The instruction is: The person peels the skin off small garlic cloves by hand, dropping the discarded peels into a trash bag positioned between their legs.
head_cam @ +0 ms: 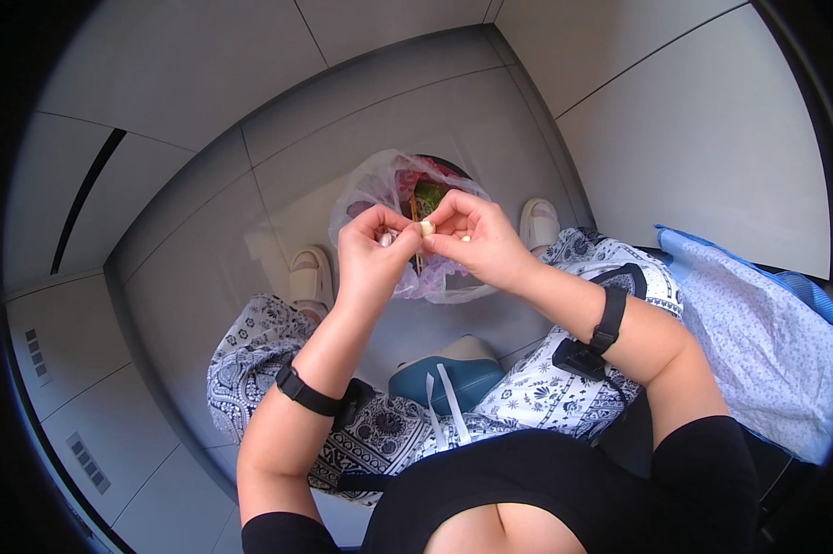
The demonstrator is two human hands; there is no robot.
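A pale garlic clove (427, 228) is pinched between the fingertips of both hands. My left hand (375, 246) grips it from the left, and more garlic (385, 239) with whitish skin shows inside its curled fingers. From the other side my right hand (475, 235) holds the clove between thumb and forefinger. Another small peeled-looking piece (466, 239) peeks out of that palm. Below both hands stands a waste bin lined with a clear plastic bag (361, 180). Red and green wrappers (429, 195) lie inside it, partly hidden by my hands.
Cream slippers (309, 280) are on my feet, on either side of the bin on a grey tiled floor (202, 215). A teal seat (448, 381) shows between my legs. White cabinet fronts (693, 131) rise around me. Blue-white patterned cloth (756, 339) hangs at the right.
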